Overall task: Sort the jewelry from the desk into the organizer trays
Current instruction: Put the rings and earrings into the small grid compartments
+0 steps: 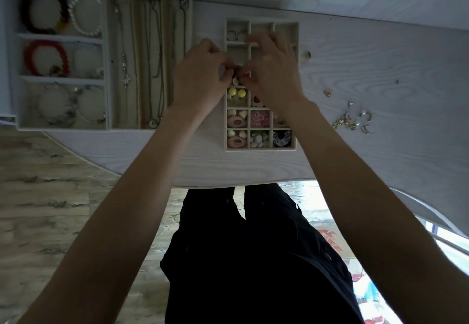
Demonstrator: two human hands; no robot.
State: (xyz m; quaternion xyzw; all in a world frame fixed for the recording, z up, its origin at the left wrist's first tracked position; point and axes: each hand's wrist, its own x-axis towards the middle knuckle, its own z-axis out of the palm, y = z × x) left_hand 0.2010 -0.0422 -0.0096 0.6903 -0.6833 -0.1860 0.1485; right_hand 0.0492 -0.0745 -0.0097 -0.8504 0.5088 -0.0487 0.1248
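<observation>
My left hand (200, 75) and my right hand (272, 70) meet over the middle of the small beige grid tray (297, 82). Both pinch one small dark piece of jewelry (238, 72) between their fingertips; its shape is too small to tell. The tray's near cells hold yellow studs (236, 92), pink ovals (237, 121), a pink flower piece (259, 118) and rings (234, 34) at the far end. Loose earrings (354, 119) lie in a small heap on the white desk (368, 65) to the right.
A large grey tray (106, 52) at the left holds bead bracelets (44, 9) and long necklaces (152, 57). A lone ring (307, 54) and small studs (327, 92) lie right of the grid tray. The desk's curved front edge runs just below the trays.
</observation>
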